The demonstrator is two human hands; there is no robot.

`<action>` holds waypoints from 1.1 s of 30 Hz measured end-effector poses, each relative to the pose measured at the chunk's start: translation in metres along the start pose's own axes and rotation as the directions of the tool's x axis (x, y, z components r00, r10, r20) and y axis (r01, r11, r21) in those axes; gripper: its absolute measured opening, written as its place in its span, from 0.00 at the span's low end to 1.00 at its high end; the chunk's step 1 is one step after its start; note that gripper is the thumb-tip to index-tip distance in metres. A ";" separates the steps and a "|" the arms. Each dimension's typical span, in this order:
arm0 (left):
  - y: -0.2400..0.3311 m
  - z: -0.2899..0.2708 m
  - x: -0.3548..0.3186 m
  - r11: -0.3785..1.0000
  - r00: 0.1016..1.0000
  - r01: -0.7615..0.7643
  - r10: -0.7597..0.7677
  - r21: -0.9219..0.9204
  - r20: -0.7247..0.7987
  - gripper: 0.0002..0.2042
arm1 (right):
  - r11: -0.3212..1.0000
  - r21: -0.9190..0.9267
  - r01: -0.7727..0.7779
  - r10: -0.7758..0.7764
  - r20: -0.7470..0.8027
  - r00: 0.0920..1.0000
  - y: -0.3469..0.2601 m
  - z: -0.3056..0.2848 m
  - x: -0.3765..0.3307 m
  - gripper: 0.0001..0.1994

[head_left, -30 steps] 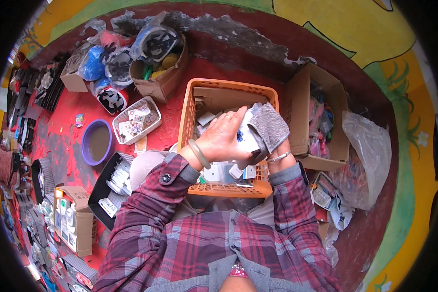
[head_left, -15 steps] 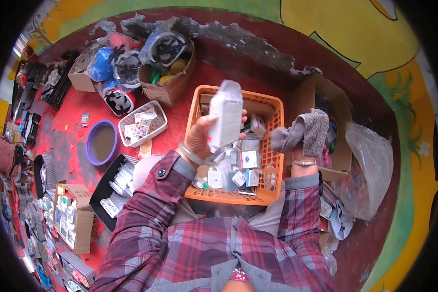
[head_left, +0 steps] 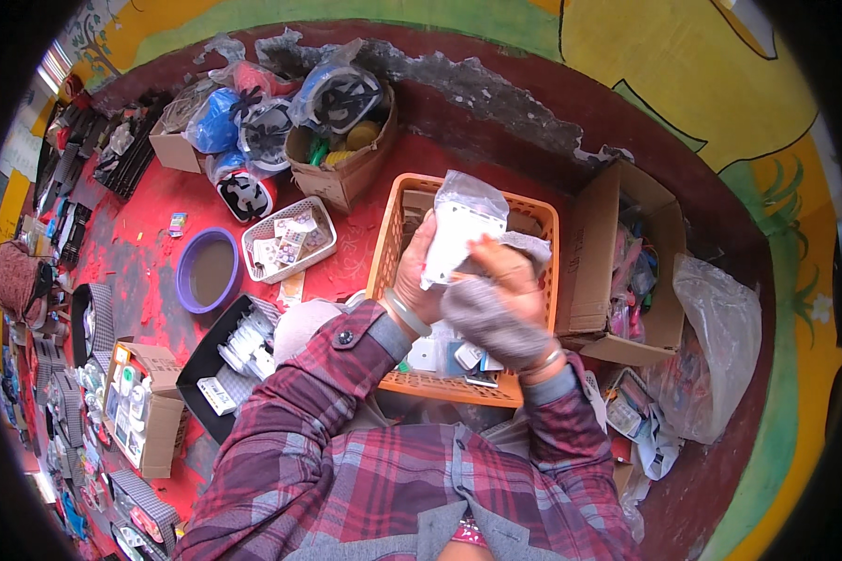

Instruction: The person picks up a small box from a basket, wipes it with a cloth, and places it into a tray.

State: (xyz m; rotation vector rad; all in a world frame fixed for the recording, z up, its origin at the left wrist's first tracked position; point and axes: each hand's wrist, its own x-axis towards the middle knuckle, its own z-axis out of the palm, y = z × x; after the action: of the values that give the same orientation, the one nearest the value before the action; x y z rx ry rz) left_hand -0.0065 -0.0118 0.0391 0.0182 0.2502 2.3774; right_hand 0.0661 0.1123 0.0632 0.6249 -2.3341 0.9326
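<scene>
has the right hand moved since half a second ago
Yes, the right hand moved left: against the orange basket, it went from beyond the right rim to over the inside, by the white package.

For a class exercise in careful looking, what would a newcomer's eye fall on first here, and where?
Probably the orange basket in the centre, where the left hand holds a white plastic-wrapped package beside the right hand, which has a grey cloth across it. Next might come the purple basin on the red floor to the left, then the yellow-and-green painted wall at upper right.
</scene>
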 end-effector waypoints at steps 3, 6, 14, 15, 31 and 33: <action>-0.004 -0.014 0.000 1.000 0.999 -0.013 0.013 0.003 -0.030 0.22 | 0.960 -0.270 0.074 -0.051 0.090 0.995 0.002 0.034 -0.012 0.24; -0.009 -0.019 -0.002 0.987 0.993 0.075 -0.061 -0.141 0.103 0.22 | 0.946 -0.322 -0.039 0.071 0.087 0.994 0.008 0.044 -0.017 0.30; -0.027 -0.010 -0.011 0.981 0.973 0.178 -0.187 0.076 0.134 0.21 | 0.879 -0.363 -0.309 0.241 -0.222 0.945 0.027 0.031 -0.011 0.35; -0.028 -0.015 -0.010 0.972 0.962 0.221 -0.231 0.079 0.147 0.21 | 0.883 -0.331 -0.332 0.260 -0.243 0.934 0.032 0.025 -0.009 0.35; 0.001 -0.012 -0.006 0.886 0.877 0.464 -0.459 -0.002 0.145 0.26 | -0.266 0.956 -0.127 0.689 0.280 0.668 0.074 -0.056 -0.023 0.18; 0.002 -0.007 -0.008 0.892 0.887 0.452 -0.448 -0.006 0.115 0.23 | 0.549 0.651 -0.524 0.626 0.095 0.774 0.087 -0.050 -0.032 0.18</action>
State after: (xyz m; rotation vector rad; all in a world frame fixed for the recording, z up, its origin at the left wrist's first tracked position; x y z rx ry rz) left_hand -0.0026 -0.0202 0.0332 0.0690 0.1429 1.9075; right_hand 0.0541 0.2119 0.0323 -0.0370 -2.0496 2.0816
